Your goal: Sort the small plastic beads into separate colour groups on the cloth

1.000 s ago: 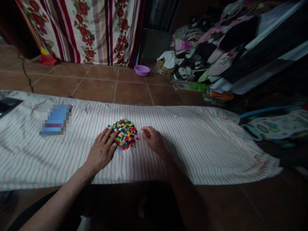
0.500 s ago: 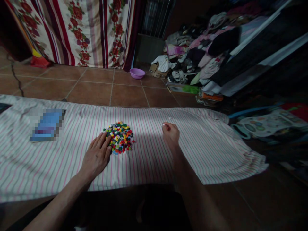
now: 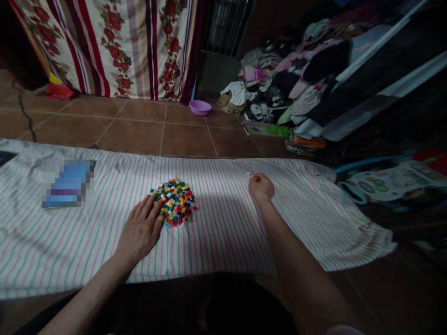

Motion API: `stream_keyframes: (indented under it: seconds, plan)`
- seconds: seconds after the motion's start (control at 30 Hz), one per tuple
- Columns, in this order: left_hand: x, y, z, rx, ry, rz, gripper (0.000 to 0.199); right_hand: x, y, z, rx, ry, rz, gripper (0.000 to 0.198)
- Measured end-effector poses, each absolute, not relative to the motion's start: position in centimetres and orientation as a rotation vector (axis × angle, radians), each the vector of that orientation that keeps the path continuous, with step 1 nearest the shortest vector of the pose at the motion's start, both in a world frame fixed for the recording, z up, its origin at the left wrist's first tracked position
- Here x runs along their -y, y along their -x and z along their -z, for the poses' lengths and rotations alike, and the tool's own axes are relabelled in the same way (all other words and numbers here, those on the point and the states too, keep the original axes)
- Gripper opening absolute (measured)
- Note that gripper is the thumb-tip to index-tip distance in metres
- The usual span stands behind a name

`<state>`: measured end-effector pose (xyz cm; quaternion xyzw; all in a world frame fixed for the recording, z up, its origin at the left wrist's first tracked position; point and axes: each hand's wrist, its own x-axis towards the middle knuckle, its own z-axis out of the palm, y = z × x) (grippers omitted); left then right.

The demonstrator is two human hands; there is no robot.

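Note:
A round heap of small coloured block-like pieces [image 3: 176, 202] lies on the striped cloth [image 3: 216, 232]. My left hand [image 3: 141, 225] rests flat at the heap's left edge, fingers stretched and fingertips touching the outer pieces. Well to the right of the heap, my right hand [image 3: 262, 187] is low over the cloth, thumb and fingers pinched together. A tiny white piece shows at its fingertips, partly hidden by them. Just beyond those fingertips, another white speck [image 3: 249, 174] seems to lie on the cloth.
A blurred-out blue flat object [image 3: 71, 181] lies on the cloth at left, with a dark item [image 3: 6, 157] at the far edge. Beyond on the tiled floor are a purple basin [image 3: 200, 108] and a pile of clothes [image 3: 279, 83]. A flowered curtain [image 3: 136, 46] hangs behind.
My right hand has moved right and slightly away from me, still pinched, to beside the white speck on the cloth. My left hand stays at the heap.

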<state>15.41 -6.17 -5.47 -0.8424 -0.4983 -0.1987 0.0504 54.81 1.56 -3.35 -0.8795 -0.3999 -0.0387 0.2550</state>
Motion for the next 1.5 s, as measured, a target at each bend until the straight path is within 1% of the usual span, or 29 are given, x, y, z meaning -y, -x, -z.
stream_keyframes:
  seconds: [0.53,0.7,0.8,0.93,1.03,1.13,1.2,1.3,1.5]
  plan:
    - [6.2,-15.6,5.2,1.561,2.547,0.669,0.045,-2.7,-54.7,3.1,1.085,2.449,0.062,0.029]
    - [6.2,-15.5,5.1,1.575,2.563,0.665,0.045,-2.3,-53.3,2.3,1.068,2.326,0.137,0.03]
    - [6.1,-15.5,5.0,1.596,2.57,0.649,0.044,-1.7,-51.2,2.2,1.211,2.118,0.068,0.028]
    - [6.1,-15.5,5.0,1.609,2.585,0.653,0.044,0.4,-46.6,2.7,1.458,1.735,-0.225,0.023]
    - [6.1,-15.5,5.0,1.624,2.588,0.697,0.043,2.8,-42.5,2.7,1.706,1.46,-0.385,0.016]
    - [6.1,-15.5,5.0,1.639,2.593,0.752,0.043,5.2,-39.3,2.2,1.933,1.301,-0.551,0.01]
    - [6.1,-15.5,5.0,1.65,2.597,0.784,0.042,6.4,-37.9,2.0,2.08,1.266,-0.551,0.008]
    - [6.0,-15.5,5.0,1.644,2.62,0.813,0.041,7.4,-36.8,2.2,2.219,1.3,-0.468,0.008]
    - [6.3,-15.4,4.7,1.627,2.651,0.817,0.041,7.9,-36.4,3.6,2.312,1.365,-0.343,0.006]
